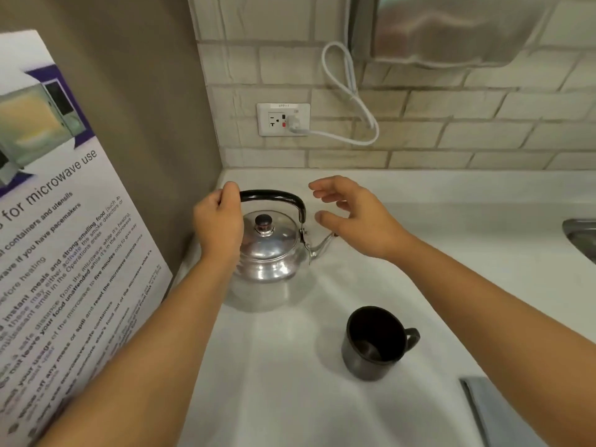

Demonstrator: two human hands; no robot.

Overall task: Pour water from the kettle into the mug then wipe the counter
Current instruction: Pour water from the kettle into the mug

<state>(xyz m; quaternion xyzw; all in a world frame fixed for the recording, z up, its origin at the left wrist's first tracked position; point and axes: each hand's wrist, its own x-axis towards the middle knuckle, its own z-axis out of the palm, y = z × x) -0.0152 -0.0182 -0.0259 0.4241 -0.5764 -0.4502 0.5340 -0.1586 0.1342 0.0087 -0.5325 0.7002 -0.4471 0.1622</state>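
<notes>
A shiny steel kettle point(269, 253) with a black arched handle and a knobbed lid stands on the white counter point(290, 382) near the back left corner, spout pointing right. My left hand point(219, 224) grips the left end of the handle. My right hand point(351, 214) hovers open just right of the handle, above the spout, touching nothing. A dark mug point(375, 341) stands upright and looks empty, in front and to the right of the kettle, its handle pointing right. A grey cloth point(496, 411) lies at the counter's near right edge, partly under my right forearm.
A poster about microwave use point(61, 237) leans along the left wall. The tiled back wall carries an outlet point(283, 119) with a white cord point(348, 98) plugged in. A sink rim point(580, 237) shows at the right edge. A metal dispenser point(451, 27) hangs above.
</notes>
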